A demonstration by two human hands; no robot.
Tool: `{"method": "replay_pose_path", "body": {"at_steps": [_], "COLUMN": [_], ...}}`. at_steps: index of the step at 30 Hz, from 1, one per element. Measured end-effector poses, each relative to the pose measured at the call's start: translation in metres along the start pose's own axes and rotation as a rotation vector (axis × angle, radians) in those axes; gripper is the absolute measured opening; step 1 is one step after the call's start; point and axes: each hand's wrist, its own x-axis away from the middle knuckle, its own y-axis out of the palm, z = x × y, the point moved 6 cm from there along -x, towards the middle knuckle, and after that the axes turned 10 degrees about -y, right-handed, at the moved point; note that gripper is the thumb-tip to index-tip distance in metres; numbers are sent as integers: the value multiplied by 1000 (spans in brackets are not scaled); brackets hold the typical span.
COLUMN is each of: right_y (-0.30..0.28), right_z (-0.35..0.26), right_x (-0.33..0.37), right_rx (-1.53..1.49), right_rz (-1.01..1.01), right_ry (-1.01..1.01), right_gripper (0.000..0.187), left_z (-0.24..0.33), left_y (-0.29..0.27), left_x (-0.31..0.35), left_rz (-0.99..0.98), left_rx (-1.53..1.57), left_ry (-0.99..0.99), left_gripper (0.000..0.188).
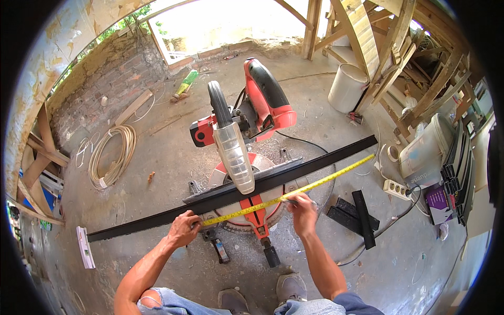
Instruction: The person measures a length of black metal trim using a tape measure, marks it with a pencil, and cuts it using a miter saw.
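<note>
A red and black miter saw (283, 116) stands on the floor before me, its blade guard (233, 155) reaching down over a long black strip (320, 162). The strip lies slantwise across the saw base, running beyond it on both sides. A yellow measuring tape (326, 181) is drawn out along the strip's near side. My left hand (184, 229) is closed on the tape's left part, by the strip's near edge. At the tape's middle, my right hand (304, 215) pinches a slim, pen-like tool (300, 201) with its tip close to the tape.
Black offcuts (362, 218) lie to the right, near a white power strip (396, 189) and cable. A white block (85, 248) sits at the strip's left end. A coiled hose (112, 157), a bottle (187, 83), a bucket (346, 88) and stacked black strips (458, 173) stand or lie around.
</note>
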Motion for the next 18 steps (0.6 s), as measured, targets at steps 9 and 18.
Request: {"method": "replay_pose_path", "body": {"at_steps": [9, 18], "right_y": [-118, -154], "right_z": [-48, -37], "right_x": [200, 187], "right_rx": [586, 1618], "right_rz": [46, -252], "right_ry": [285, 320], "right_gripper": [24, 56], "left_z": [-8, -12], "left_y": [66, 116], "left_x": [93, 164], "left_rz": [-418, -94], "left_rx": [234, 122], "left_ry": [-122, -67], "left_gripper": [20, 17]}}
